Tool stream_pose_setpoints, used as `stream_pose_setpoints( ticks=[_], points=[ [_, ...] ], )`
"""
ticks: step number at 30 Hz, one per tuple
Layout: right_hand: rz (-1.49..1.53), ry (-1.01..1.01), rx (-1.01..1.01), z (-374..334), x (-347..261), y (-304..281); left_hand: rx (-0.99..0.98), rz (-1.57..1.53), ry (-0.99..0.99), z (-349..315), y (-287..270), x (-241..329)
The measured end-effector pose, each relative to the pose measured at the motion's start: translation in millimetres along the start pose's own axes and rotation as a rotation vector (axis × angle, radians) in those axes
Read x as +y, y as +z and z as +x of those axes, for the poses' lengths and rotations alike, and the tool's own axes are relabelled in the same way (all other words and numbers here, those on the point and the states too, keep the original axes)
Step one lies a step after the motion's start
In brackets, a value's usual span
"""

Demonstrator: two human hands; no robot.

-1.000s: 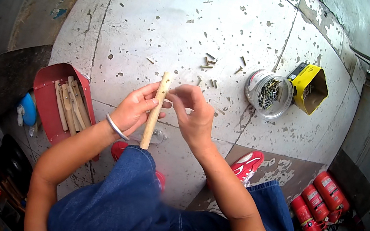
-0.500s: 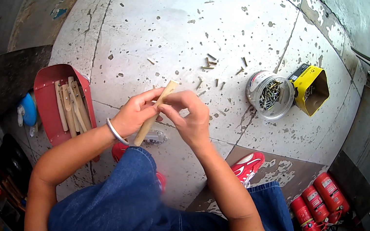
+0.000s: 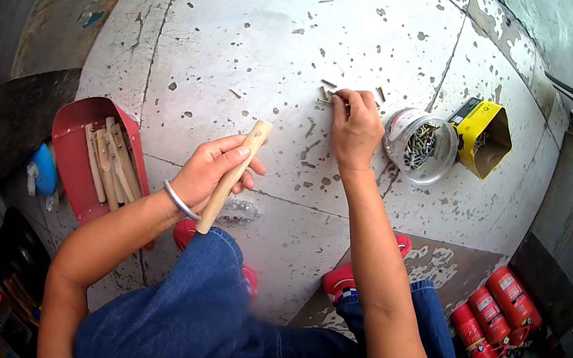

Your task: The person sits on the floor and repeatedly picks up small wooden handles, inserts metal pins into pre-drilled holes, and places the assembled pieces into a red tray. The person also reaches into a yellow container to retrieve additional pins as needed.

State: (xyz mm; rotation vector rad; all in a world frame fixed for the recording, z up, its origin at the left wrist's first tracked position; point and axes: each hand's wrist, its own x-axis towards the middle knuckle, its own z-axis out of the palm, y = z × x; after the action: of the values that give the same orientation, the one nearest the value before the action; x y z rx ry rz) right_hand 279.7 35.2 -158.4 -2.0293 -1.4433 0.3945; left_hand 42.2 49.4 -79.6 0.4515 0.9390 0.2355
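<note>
My left hand (image 3: pixel 215 170) is closed round a short, pale wooden stick (image 3: pixel 233 181), which slants with its upper end away from me and its lower end above my left knee. On the floor ahead, my right hand (image 3: pixel 356 131) has its thumb and fingers pinched at the end of a small screw (image 3: pixel 324 101). Several other loose screws lie close by, among them a dark screw (image 3: pixel 329 83) just beyond the fingertips. How firmly the pinched screw is held is hard to see.
Right of my right hand lies a clear plastic jar (image 3: pixel 425 177) of screws, beside an open yellow box (image 3: pixel 488 165). A red scoop-shaped bin (image 3: pixel 69 129) on the left holds several wooden pieces. Red cylinders (image 3: pixel 511 295) stand at the lower right. A clear bag (image 3: pixel 241 212) lies between my feet.
My right hand has left the stick and moved forward and right to the screws on the floor. My left hand still holds the stick. My right foot has shifted left.
</note>
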Motion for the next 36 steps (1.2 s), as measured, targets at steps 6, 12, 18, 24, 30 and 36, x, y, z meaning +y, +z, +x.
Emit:
stream_pose_setpoints(
  ticks=[6,12,18,24,30,36],
  points=[
    [0.601,0.105,-0.323,-19,-80,-32,0.119,0.104,0.100,-9,0,-6],
    [0.541,-0.036,-0.316,-29,-106,-37,0.075,0.218,0.192,-10,3,-3],
    [0.513,0.020,-0.384,-30,-112,-36,0.097,0.249,0.213,-18,5,-5],
    [0.499,0.068,-0.467,-31,-109,-39,0.147,0.489,0.228,-20,6,-3],
    [1.023,0.561,-0.639,-28,-99,-30,0.128,0.565,0.188,-23,9,13],
    [1.054,0.617,-0.750,-35,-91,-20,0.140,0.376,0.114,-20,-2,5]
  ],
)
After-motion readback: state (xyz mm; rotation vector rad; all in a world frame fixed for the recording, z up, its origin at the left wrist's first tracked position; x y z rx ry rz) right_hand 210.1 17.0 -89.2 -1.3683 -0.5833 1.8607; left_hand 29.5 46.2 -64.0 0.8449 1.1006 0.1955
